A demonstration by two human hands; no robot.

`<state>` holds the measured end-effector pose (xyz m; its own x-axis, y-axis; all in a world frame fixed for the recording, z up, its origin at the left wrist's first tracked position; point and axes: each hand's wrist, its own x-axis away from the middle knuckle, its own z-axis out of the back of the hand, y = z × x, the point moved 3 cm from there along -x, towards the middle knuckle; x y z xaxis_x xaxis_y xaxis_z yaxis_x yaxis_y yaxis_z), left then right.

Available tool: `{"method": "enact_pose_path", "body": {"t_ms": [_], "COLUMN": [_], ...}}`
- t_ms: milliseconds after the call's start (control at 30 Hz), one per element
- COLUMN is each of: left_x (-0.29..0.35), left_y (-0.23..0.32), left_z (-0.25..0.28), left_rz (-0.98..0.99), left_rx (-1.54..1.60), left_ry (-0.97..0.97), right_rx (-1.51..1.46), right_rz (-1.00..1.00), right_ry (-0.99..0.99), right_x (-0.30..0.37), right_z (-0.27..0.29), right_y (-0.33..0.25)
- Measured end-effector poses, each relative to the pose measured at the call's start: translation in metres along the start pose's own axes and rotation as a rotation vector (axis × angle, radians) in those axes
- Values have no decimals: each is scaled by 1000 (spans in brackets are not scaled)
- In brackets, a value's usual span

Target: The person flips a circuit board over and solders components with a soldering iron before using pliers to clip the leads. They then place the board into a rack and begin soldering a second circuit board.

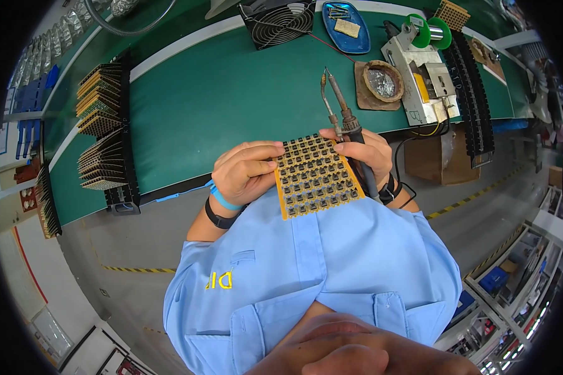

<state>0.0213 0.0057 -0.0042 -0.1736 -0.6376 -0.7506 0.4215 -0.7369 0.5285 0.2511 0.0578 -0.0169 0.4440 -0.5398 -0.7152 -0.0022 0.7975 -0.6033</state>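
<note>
Centrally, a flat orange-yellow circuit panel (316, 177) covered in rows of small dark square components is held up between the person's chest and the near edge of the green workbench mat (231, 100). The left hand (247, 172) grips the panel's left edge, fingers curled over its upper left corner and thumb along the side. The right hand (366, 156) supports the panel's right edge from behind while its fingers are also closed around the dark handle of a soldering iron (347, 128), whose metal tip points up and away over the mat; a second thin metal rod stands just beside that tip. A blue band and a black wristband sit on the left wrist, and a black band on the right. Beyond the iron lies a brown round dish of grey solder dross (383, 81), with a white feeder unit carrying a green spool (428, 34) beside it, a blue tray (346, 26) and a small black fan (278, 24) farther back. Stacks of similar yellow boards (100, 125) stand in black racks at the left.
</note>
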Motion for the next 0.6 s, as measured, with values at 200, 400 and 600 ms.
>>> {"method": "enact_pose_path", "body": {"t_ms": [200, 400, 600], "left_x": [5, 8, 8], "left_y": [-7, -13, -11], "left_z": [-1, -7, -6], "left_rz": [34, 81, 81], "left_rx": [18, 61, 54], "left_ry": [33, 54, 48], "right_rx": [75, 143, 127], "right_rz": [27, 20, 46], "right_ry": [13, 26, 53], "right_x": [-3, -1, -1], "right_z": [-2, -1, 0], "right_y": [-2, -3, -4]}}
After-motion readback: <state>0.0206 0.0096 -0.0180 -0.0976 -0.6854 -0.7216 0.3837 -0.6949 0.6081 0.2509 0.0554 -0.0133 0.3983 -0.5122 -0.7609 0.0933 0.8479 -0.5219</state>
